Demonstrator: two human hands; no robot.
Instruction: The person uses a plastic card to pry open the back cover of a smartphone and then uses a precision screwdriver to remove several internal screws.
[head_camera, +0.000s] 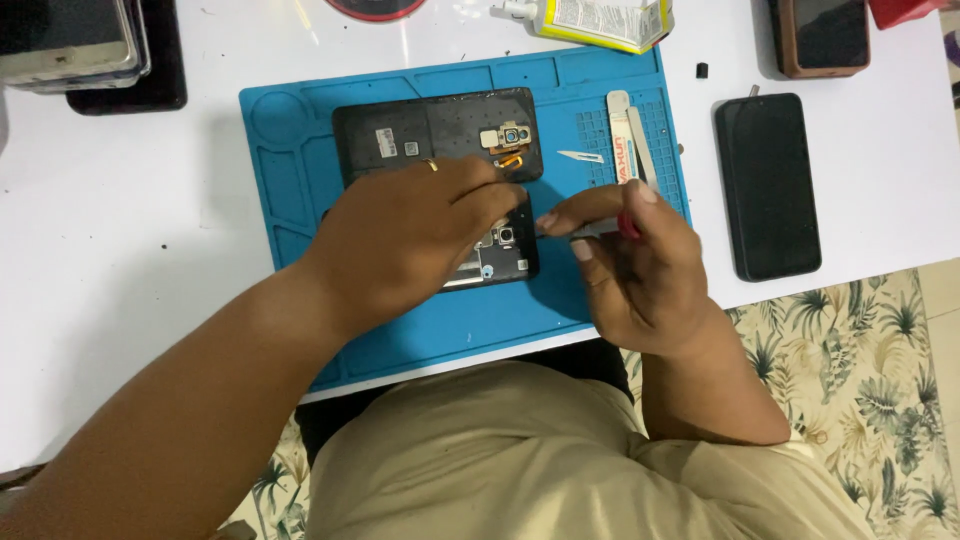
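Observation:
An opened black phone lies on a blue work mat (300, 160). Its back cover (430, 130), with a gold camera part, rests at the far side, and the phone body (500, 255) with its exposed board sits under my hands. My left hand (410, 240), a ring on one finger, presses down on the phone body and hides most of it. My right hand (630, 270) grips a thin tool with a red handle (600, 228), its tip pointing left at the board near the camera.
On the mat lie a small blade (580, 156) and a flat white pry tool (628, 145). A black phone (767, 185) lies to the right, another phone (822, 35) at the back right, a glue tube (590, 18) behind the mat, stacked devices (75, 45) at the back left.

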